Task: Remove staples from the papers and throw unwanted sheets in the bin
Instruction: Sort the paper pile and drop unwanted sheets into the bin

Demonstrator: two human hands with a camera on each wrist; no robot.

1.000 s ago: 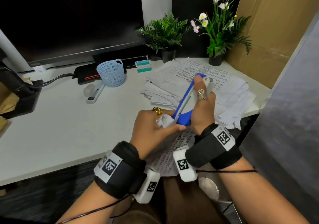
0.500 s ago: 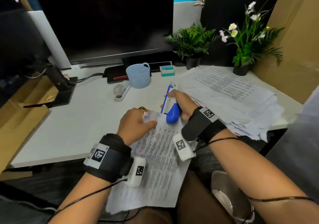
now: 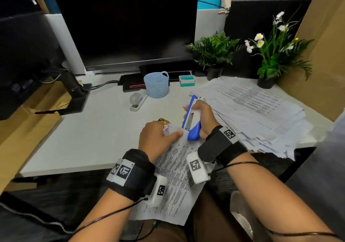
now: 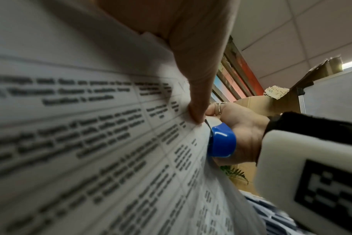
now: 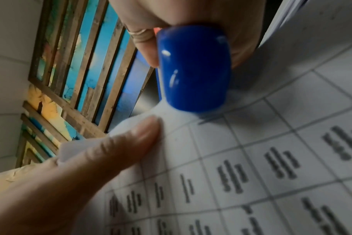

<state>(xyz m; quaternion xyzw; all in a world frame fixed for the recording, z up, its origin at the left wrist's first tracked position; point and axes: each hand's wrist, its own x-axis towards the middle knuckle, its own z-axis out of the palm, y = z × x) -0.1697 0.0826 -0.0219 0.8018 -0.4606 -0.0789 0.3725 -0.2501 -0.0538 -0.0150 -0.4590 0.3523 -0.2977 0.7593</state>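
Since half a second ago my hands have hardly shifted; the blue and white stapler (image 3: 192, 119) stays tilted up over the corner of the printed sheet (image 3: 175, 174), and a second ago I held it higher over the pile. My right hand (image 3: 203, 118) wraps its fingers round the stapler, its rounded blue end touching the paper's top corner. My left hand (image 3: 158, 137) pinches that corner, thumb (image 5: 131, 143) flat on top, the other fingers curled beneath. The sheet hangs off the desk (image 3: 93, 133) edge toward my lap at 6 o'clock. Its print is a table of text, too blurred to read. The square coded tags on my wristbands (image 3: 222, 144) carry no readable words.

At 2 o'clock lies a big stack of papers (image 3: 261, 111). At 12 o'clock sit a pale blue basket (image 3: 156, 85), a grey stapler (image 3: 137, 101) just beside it, and a small green and white box (image 3: 186, 80). Behind are a dark monitor (image 3: 121, 21) and two potted plants (image 3: 214, 55). Nothing lies between my hands and the corner.
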